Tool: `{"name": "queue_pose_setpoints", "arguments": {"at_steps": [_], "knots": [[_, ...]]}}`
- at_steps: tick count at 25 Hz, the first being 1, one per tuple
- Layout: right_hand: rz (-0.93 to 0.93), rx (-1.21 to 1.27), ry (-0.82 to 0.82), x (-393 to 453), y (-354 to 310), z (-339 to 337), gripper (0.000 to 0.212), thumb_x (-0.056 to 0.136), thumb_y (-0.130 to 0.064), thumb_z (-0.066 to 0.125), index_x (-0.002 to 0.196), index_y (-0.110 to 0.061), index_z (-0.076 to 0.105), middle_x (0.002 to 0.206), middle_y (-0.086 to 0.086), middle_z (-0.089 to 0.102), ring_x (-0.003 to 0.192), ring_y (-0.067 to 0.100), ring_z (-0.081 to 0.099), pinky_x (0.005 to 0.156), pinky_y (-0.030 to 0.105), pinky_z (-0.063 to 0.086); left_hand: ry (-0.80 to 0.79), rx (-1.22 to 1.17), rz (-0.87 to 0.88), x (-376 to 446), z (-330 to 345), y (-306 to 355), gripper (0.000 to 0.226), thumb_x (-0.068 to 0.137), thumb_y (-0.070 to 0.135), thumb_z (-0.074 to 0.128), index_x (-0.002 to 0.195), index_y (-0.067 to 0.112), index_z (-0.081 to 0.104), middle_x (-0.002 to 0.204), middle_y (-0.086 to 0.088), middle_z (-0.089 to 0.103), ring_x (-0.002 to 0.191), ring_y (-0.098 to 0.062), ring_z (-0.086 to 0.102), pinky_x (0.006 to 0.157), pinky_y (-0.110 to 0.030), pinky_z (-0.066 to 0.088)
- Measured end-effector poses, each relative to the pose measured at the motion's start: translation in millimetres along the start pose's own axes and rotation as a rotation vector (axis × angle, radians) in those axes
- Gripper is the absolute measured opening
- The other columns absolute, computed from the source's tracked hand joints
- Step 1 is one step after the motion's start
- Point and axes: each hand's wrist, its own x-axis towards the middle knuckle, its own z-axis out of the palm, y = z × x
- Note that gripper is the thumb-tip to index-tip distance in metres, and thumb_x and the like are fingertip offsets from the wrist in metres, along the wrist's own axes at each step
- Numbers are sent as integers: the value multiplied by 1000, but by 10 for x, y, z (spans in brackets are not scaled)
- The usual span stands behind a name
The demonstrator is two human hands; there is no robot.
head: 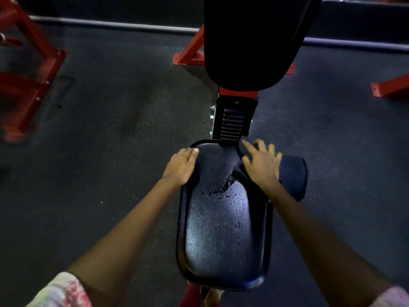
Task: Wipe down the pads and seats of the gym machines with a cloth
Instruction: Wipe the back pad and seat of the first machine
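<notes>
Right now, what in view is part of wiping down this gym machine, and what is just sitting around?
Part of the job:
- seat, wet with droplets
- dark cloth, pressed under the right hand
- left hand, resting on the seat's edge
- back pad

Just around:
- red frame on the left
- red floor foot on the right
- rubber floor
</notes>
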Motion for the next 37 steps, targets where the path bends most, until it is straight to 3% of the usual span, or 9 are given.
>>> {"name": "queue_pose_setpoints", "arguments": {"at_steps": [3, 6, 10, 16, 22, 27, 31, 34, 37], "knots": [[173, 50, 24, -512, 26, 69, 51, 95, -37, 40, 145, -32, 33, 147, 6, 34, 122, 32, 36, 98, 49, 30, 11, -72, -47, 25, -59, 56, 52, 101, 40, 25, 129, 7, 54, 132, -12, 52, 125, -27, 45, 105, -34, 31], [-146, -66, 41, -572, 74, 129, 52, 88, -40, 37, 139, -31, 45, 139, 7, 47, 111, 33, 45, 89, 47, 35, 39, -83, -45, 25, -42, 98, 50, 101, 39, 27, 125, 6, 55, 129, -13, 54, 123, -27, 46, 103, -34, 33], [107, -18, 37, -209, -100, 40, 52, 93, -37, 44, 144, -32, 34, 145, 3, 35, 122, 31, 34, 98, 46, 28, 28, -202, -57, 3, -52, 0, 49, 101, 40, 25, 143, 18, 35, 144, -6, 42, 135, -24, 35, 113, -37, 26], [-537, -33, -82, -516, -956, 165, 47, 89, -34, 48, 136, -32, 46, 143, -1, 39, 119, 29, 36, 95, 43, 25, -8, -664, -235, 68, -97, -19, 51, 102, 40, 12, 146, 18, 25, 138, -5, 50, 128, -25, 44, 108, -34, 25], [-1005, 21, -113, -1054, -627, 277, 45, 78, -37, 44, 118, -34, 63, 120, -2, 59, 99, 22, 49, 83, 40, 37, -93, -636, -216, -34, -60, -59, 51, 103, 35, 10, 145, 12, 27, 147, -2, 38, 137, -17, 31, 113, -31, 13], [-566, 60, -33, -663, -686, 168, 47, 77, -34, 44, 119, -29, 65, 117, 5, 59, 96, 33, 53, 78, 43, 37, -107, -575, -164, -34, 17, -212, 74, 86, 65, 20, 142, 19, 37, 149, 2, 36, 141, -15, 22, 119, -39, 8], [-826, 21, -71, -1236, -919, 309, 41, 78, -31, 59, 118, -28, 64, 123, 3, 56, 102, 30, 51, 83, 45, 38, -121, -502, -184, -44, 46, -207, 83, 79, 75, 21, 143, 24, 33, 150, 1, 33, 142, -18, 19, 118, -41, 9], [-1022, 14, -80, -1577, -553, 303, 44, 77, -36, 46, 117, -36, 63, 119, -4, 59, 97, 21, 50, 81, 39, 37, -139, -320, -154, -143, 27, -110, 60, 96, 57, 15, 147, 27, 23, 152, -2, 28, 143, -24, 16, 116, -40, 9], [-825, 33, -35, -1470, -407, 292, 48, 75, -36, 41, 117, -35, 64, 115, -2, 60, 94, 21, 49, 76, 38, 40, -93, -255, -139, -169, 54, -72, 52, 100, 47, 17, 148, 26, 20, 150, -8, 32, 139, -29, 22, 115, -42, 16]]}}
